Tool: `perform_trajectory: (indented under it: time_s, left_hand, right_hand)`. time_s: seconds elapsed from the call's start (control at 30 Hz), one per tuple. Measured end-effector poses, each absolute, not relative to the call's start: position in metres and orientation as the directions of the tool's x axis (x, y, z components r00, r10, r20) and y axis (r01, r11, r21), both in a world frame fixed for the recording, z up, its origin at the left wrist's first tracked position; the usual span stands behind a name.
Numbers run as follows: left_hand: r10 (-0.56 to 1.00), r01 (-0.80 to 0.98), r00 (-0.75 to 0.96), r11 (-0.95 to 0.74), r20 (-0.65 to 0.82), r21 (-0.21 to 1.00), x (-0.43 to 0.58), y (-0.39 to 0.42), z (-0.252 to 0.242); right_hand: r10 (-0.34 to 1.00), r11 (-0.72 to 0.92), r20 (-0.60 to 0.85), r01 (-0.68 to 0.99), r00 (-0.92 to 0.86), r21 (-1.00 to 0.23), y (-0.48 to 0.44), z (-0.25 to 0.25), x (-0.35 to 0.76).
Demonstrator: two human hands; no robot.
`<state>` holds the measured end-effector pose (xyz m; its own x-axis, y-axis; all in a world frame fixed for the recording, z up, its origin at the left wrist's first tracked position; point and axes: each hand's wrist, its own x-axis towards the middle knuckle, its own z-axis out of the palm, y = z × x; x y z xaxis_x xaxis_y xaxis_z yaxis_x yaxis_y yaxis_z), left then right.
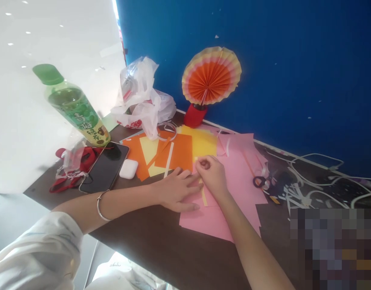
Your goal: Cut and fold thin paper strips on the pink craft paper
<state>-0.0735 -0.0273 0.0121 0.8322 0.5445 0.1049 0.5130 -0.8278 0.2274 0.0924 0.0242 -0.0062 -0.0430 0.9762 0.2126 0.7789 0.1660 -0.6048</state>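
My left hand (177, 190) lies flat with fingers stretched out on a pink paper sheet (233, 189) at the table's middle. My right hand (211, 175) is beside it, fingers curled in a pinch on the pink paper's folded edge, where a thin yellow strip (204, 197) shows. Orange paper (178, 152) and yellow paper (203, 143) lie just behind the hands. A silver bangle (100, 205) circles my left wrist.
A green drink bottle (73, 105), a phone (105, 167), a white earbud case (128, 168) and a red lanyard (79, 165) sit at the left. A plastic bag (143, 100) and an orange paper fan (211, 76) stand at the back. Scissors (264, 183) and white cables (318, 177) lie right.
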Motion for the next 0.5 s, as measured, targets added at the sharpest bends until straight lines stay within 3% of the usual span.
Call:
perform_trajectory:
  time_s: [0.2,0.37,0.5]
  left_hand:
    - [0.544,0.512,0.83,-0.83,0.121,0.222,-0.074,-0.027,0.012]
    - [0.539,0.514,0.826,-0.84,0.166,0.172,-0.075,-0.029,0.009]
    - [0.544,0.519,0.817,-0.838,0.19,0.166,-0.074,-0.031,0.009]
  right_hand:
    - [0.973,0.143,0.228,0.845,-0.026,-0.515,0.035,-0.007,0.088]
    - [0.967,0.249,0.194,0.746,-0.163,-0.618,0.044,0.009,0.102]
    - [0.959,0.245,0.05,0.726,-0.28,-0.643,0.052,0.023,0.107]
